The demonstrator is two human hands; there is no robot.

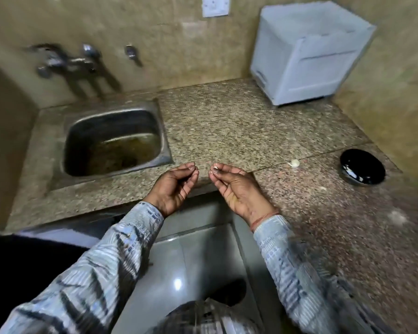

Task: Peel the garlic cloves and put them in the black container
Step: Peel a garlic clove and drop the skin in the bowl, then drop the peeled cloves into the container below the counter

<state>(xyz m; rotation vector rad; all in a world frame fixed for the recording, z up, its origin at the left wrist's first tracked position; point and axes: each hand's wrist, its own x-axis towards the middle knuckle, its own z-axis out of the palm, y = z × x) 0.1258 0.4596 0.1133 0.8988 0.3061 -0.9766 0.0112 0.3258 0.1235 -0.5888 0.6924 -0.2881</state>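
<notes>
Over the counter's front edge: my left hand (176, 186) and right hand (237, 189) hung close together, not touching.
Left hand: fingers were curled, thumb tip against forefinger; I couldn't tell whether it pinched anything.
Right hand: thumb and fingertips pinched a pale garlic clove (214, 168).
Counter (227, 121): speckled granite; a second clove (295, 162) lay near the black container (362, 169) at my right.
Sink (114, 141): steel, at left, held murky water; taps (65, 61) jutted from the beige wall.
Back corner: a white box (309, 56) stood there.
Floor (191, 261): glossy grey tiles.
</notes>
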